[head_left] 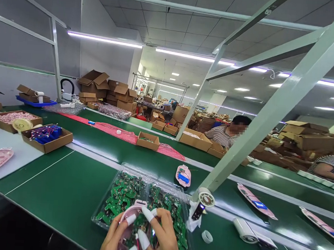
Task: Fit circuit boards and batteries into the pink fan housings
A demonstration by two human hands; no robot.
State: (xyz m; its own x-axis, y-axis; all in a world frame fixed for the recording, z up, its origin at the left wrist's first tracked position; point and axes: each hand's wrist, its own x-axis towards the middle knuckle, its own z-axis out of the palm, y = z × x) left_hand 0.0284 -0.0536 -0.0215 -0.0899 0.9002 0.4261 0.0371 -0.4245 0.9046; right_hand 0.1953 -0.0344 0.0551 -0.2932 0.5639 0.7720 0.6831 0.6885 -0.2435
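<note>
My left hand [114,238] is closed around a pink plastic housing shell [126,215] at the bottom middle, with white cots on its fingertips. My right hand [164,236], also wearing white finger cots, curls over the shell with thumb and fingers at a small circuit board [142,226] by its inner side. A red wire [138,247] runs down between the hands. The fingers partly cover the board and the shell's inside. Just beneath and behind the hands lies a clear plastic tray [95,219] full of green circuit boards [127,190].
A white handheld fan [206,198] stands by the metal post, near a white ring [207,237]. Pink shells with blue batteries [183,177] lie along the conveyor. Cardboard boxes hold battery packs [46,133] at left and parts [148,141] ahead. A co-worker [225,134] sits across.
</note>
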